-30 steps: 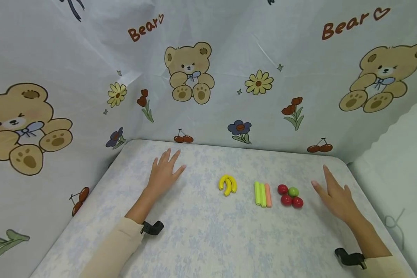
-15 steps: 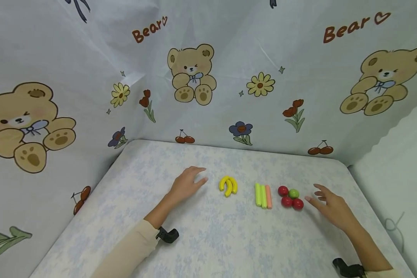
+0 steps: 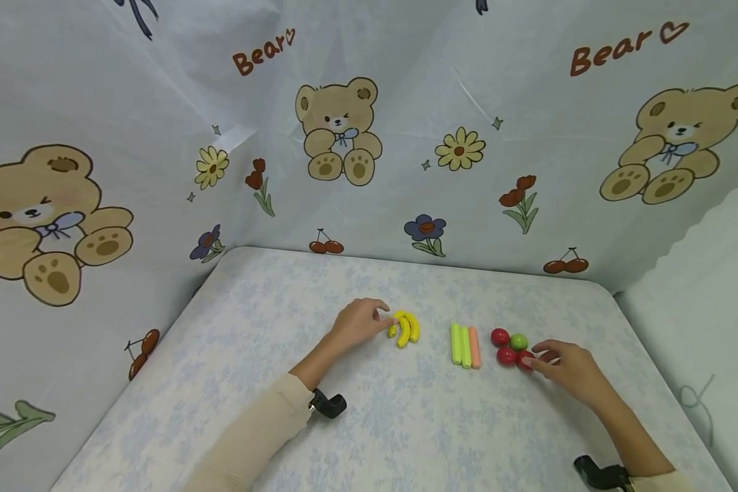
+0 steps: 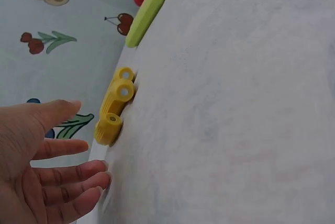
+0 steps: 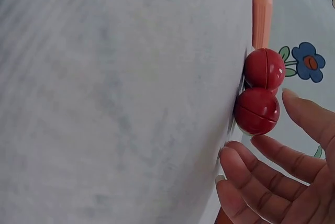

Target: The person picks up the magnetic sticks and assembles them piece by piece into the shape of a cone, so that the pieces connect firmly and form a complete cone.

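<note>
My left hand (image 3: 358,324) is just left of a bunch of small toy bananas (image 3: 404,330), thumb and fingers spread; the left wrist view shows a gap between its fingers and the yellow bananas (image 4: 108,130). On the right, my right hand (image 3: 570,370) reaches the nearest glossy red ball (image 3: 525,360). In the right wrist view its loosely bent fingers and thumb stand around that seamed red ball (image 5: 257,111), with a small gap showing. Another red ball (image 3: 507,356) touches it, with a third red ball (image 3: 500,336) and a green ball (image 3: 518,342) behind.
Between the bananas and balls lie two light green sticks (image 3: 460,345) and an orange stick (image 3: 474,347), side by side. The pale patterned table (image 3: 369,424) meets a bear-print cloth (image 3: 381,205) at the back and left. White material (image 3: 707,301) borders the right side.
My left hand has moved right and nearer, up to the bananas, its fingers less spread. My right hand has moved left to the red ball, fingers bending. The objects have stayed put.
</note>
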Tool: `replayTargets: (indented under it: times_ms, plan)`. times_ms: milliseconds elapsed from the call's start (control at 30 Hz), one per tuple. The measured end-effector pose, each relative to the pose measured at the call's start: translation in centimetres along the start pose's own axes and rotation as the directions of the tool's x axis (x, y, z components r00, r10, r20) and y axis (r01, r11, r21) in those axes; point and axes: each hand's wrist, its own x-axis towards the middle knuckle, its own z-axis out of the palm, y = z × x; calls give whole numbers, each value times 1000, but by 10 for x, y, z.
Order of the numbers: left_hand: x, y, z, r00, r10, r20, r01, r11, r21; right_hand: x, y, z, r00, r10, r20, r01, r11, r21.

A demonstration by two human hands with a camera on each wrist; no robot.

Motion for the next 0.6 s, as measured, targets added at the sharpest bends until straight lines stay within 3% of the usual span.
replayTargets:
  times_ms: [267, 600]
  plan:
    - [12, 10, 8, 997, -30, 70, 28, 999, 31, 3, -7, 0, 1000, 19, 10, -19, 1000, -7]
    - [15, 19, 13, 998, -47, 34, 44, 995, 86, 6, -8, 2, 1000, 22, 20, -21, 999, -25]
